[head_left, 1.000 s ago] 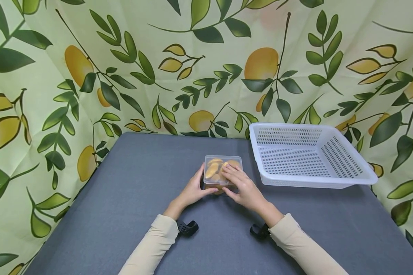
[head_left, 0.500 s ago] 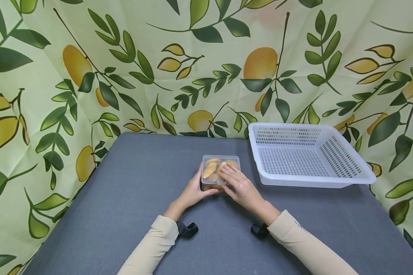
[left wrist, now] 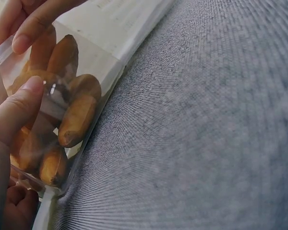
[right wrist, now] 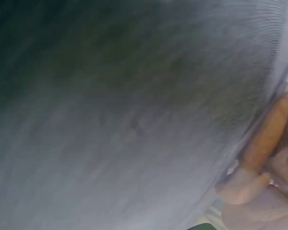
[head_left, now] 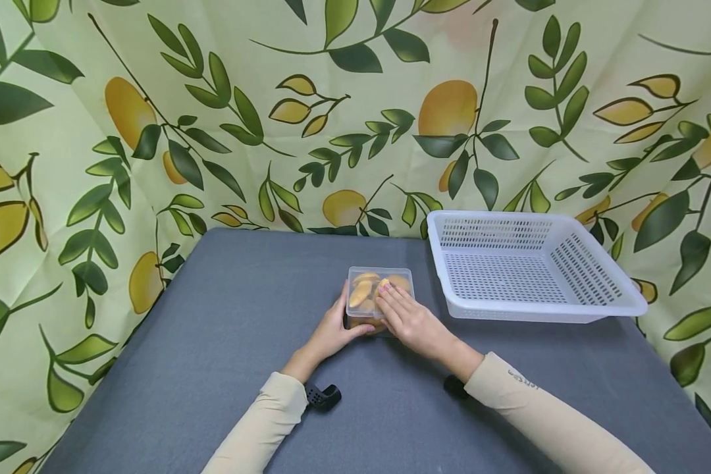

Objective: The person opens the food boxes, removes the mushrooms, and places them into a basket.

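A clear plastic box [head_left: 358, 320] with a clear lid [head_left: 355, 312] stands on the grey tabletop, filled with oblong orange-brown pieces [head_left: 361, 293]. My left hand [head_left: 334, 327] grips its left side, thumb across the near face; in the left wrist view that thumb [left wrist: 19, 108] lies on the plastic wall. On the lid's right half lie the straight fingers of my right hand [head_left: 413, 320], side by side. At top left of the left wrist view, my right hand [left wrist: 36, 21] touches the box near the lid's edge. The right wrist view catches some pieces [right wrist: 269, 134], blurred, at its right border.
A white perforated plastic basket [head_left: 500, 276] sits at the back right of the grey tabletop [head_left: 261, 283], with nothing inside. Behind and to the left hangs a leaf-and-fruit patterned cloth [head_left: 213, 158]. Black wrist bands [head_left: 322, 397] show near both sleeves.
The box shows slightly further left in the head view. My right hand's fingers have drawn together on the lid, its thumb is now out of sight, and the right forearm has swung outward.
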### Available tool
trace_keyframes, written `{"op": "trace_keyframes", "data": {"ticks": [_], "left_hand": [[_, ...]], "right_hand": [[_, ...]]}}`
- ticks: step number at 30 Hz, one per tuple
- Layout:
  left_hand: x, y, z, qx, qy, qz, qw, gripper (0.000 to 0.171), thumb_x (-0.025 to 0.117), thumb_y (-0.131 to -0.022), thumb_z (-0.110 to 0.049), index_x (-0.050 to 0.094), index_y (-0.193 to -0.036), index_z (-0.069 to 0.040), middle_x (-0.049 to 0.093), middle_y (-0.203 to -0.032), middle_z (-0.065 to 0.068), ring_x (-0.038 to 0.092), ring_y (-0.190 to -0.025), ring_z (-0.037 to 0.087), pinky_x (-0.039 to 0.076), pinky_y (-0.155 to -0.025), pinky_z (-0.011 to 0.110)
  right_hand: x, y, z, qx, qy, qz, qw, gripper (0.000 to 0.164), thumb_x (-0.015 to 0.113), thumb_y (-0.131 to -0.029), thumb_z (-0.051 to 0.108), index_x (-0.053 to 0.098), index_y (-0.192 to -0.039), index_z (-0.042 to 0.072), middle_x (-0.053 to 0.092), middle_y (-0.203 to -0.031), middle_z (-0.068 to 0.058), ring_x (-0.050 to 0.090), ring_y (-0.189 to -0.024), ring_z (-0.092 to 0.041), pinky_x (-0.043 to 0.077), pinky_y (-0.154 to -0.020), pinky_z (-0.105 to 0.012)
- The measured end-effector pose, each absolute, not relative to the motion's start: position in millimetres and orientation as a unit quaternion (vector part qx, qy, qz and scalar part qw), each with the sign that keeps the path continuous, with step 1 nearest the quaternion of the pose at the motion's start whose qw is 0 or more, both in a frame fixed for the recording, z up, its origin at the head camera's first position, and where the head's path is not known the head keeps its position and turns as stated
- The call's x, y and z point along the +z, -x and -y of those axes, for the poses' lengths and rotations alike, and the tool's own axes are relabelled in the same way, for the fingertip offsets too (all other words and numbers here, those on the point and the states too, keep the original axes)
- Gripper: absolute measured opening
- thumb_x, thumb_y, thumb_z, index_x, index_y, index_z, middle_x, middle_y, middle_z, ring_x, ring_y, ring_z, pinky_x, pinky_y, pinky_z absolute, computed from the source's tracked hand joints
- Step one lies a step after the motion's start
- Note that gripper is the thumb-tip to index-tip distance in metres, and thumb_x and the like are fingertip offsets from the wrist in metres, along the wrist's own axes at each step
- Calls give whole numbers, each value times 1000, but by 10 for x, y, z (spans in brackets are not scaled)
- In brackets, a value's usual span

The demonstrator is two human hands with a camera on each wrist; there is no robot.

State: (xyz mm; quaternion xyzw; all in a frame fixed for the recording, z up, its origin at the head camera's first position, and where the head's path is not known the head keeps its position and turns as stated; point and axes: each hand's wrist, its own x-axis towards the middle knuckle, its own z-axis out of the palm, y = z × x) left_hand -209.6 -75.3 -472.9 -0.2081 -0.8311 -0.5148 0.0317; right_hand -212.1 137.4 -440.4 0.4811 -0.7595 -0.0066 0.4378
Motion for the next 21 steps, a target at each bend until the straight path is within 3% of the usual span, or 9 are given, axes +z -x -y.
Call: {"op": "trace_keyframes", "data": {"ticks": [10,21], "left_hand": [[-4761,2109,763,-510,211,833,46,105,80,-77,-17,10,-151,8,33,-153,29,37,-141,39,33,-116,54],[-4766,2109,762,-503,213,836,47,103,80,-78,-16,11,-151,10,33,-153,30,37,-141,40,33,-116,54]], "right_hand": [[-4424,2169,-1370,-85,-491,726,474,44,25,-106,11,66,-109,-6,71,-111,-23,70,-106,-32,59,-91,-38],[-4397,2235,-1391,-95,-512,689,504,39,31,-104,10,66,-107,-6,73,-107,-22,72,-100,-31,61,-86,-38]]}}
